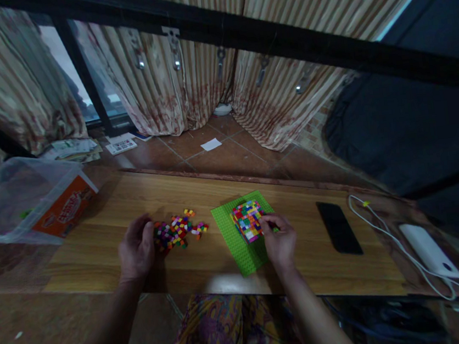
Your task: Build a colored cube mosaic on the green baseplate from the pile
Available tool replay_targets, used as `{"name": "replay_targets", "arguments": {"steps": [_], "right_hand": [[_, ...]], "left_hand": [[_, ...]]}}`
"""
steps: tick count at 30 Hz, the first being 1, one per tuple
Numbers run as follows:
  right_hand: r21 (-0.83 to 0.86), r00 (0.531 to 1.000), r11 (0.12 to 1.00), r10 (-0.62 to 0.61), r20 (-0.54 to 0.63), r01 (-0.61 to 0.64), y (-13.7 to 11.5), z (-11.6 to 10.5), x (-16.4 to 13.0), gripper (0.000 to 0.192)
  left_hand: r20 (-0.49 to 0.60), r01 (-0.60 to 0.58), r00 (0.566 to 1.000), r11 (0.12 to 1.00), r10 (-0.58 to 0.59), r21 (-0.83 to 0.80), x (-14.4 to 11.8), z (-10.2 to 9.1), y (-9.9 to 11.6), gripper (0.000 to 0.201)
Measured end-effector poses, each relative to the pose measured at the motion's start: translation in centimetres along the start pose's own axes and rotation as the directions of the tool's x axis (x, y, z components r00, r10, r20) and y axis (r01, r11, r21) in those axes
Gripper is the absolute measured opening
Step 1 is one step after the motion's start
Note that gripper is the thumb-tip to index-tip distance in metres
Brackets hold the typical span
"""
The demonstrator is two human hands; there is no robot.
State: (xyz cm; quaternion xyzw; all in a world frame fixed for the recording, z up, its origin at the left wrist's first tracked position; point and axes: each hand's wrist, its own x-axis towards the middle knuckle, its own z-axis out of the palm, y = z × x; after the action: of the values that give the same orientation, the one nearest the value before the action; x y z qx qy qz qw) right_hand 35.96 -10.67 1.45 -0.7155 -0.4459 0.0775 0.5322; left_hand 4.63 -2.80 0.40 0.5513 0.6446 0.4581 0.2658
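Observation:
A green baseplate (238,248) lies on a low wooden board (97,248). A square block of small multicoloured bricks (246,219) is built on it. My right hand (279,241) rests on the plate with its fingertips pinched against the right edge of that block; whether a brick is between them is hidden. A loose pile of small coloured bricks (178,230) lies to the left of the plate. My left hand (136,249) sits at the pile's left edge, fingers curled onto the bricks.
A clear plastic tub with an orange label (29,203) stands at the board's far left. A black phone (338,227) lies right of the plate, then a white power bank (428,250) with a white cable (390,242). Curtains hang behind, above a tiled floor.

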Motion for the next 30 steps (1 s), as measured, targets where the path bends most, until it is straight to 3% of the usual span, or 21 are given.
{"name": "replay_targets", "arguments": {"steps": [7, 12, 15, 17, 20, 24, 30], "right_hand": [[0.106, 0.998, 0.994, 0.035, 0.053, -0.04, 0.0, -0.7, 0.0, 0.021], [0.117, 0.986, 0.992, 0.073, -0.151, -0.055, -0.9, -2.5, -0.1, 0.03], [0.126, 0.985, 0.992, 0.024, -0.171, -0.002, -2.9, -3.1, -0.5, 0.026], [0.135, 0.994, 0.99, -0.038, -0.107, 0.053, -4.5, -2.8, -1.4, 0.021], [0.134, 0.981, 0.983, -0.145, 0.127, 0.128, -6.3, -1.2, -3.4, 0.015], [0.112, 0.871, 0.969, -0.247, 0.425, 0.221, -7.0, 2.5, -5.4, 0.019], [-0.02, 0.766, 0.921, -0.311, 0.562, 0.389, -6.4, 7.3, -3.8, 0.026]], "left_hand": [[-0.006, 0.001, 1.0, 1.0, -0.001, 0.007, 0.0, 0.1, -0.3, 0.044], [-0.008, -0.042, 0.999, 0.999, 0.042, -0.014, -0.1, 0.2, -0.6, 0.045], [-0.011, -0.042, 0.999, 0.999, 0.042, -0.011, -0.2, 0.1, -0.5, 0.045], [-0.016, -0.038, 0.999, 0.999, 0.038, -0.023, -0.3, 0.1, -0.4, 0.045], [-0.011, -0.048, 0.999, 0.998, 0.048, -0.027, -0.4, 0.1, -0.2, 0.043], [-0.008, -0.055, 0.998, 0.998, 0.055, -0.027, -0.5, 0.2, -0.2, 0.041], [-0.012, -0.037, 0.999, 0.998, 0.037, -0.041, -0.5, 0.2, -0.3, 0.04]]}}
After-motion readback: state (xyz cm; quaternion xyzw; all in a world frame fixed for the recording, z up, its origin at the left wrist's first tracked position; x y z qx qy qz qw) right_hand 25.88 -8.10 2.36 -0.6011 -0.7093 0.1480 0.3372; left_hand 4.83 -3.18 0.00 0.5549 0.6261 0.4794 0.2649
